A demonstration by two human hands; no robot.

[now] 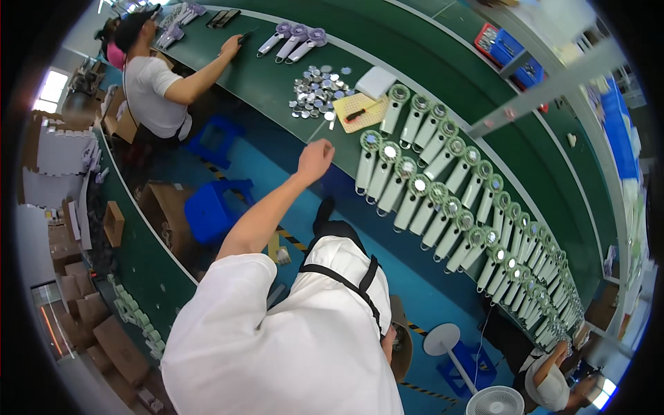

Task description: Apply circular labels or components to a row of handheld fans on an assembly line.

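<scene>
My left hand (316, 159) is over the near edge of the green workbench (277, 97), its fingers curled; what they hold, if anything, I cannot make out. A thin pale strip (317, 130) lies on the bench just beyond the fingertips. Farther on is a heap of small round silver discs (319, 93). To its right sit a yellow perforated sheet (370, 118) with a screwdriver (355, 115) on it. Rows of pale green handheld fans (408, 197) fill the bench on the right, many with a shiny disc at the centre. My right hand (390, 341) hangs low at my side, mostly hidden.
A white box-shaped item (375, 82) and purple handheld fans (299, 43) stand farther along the bench. At left a co-worker (155, 90) reaches over it; another person (550, 384) is at lower right. Blue stools (211, 211) and a standing fan (494, 401) occupy the floor.
</scene>
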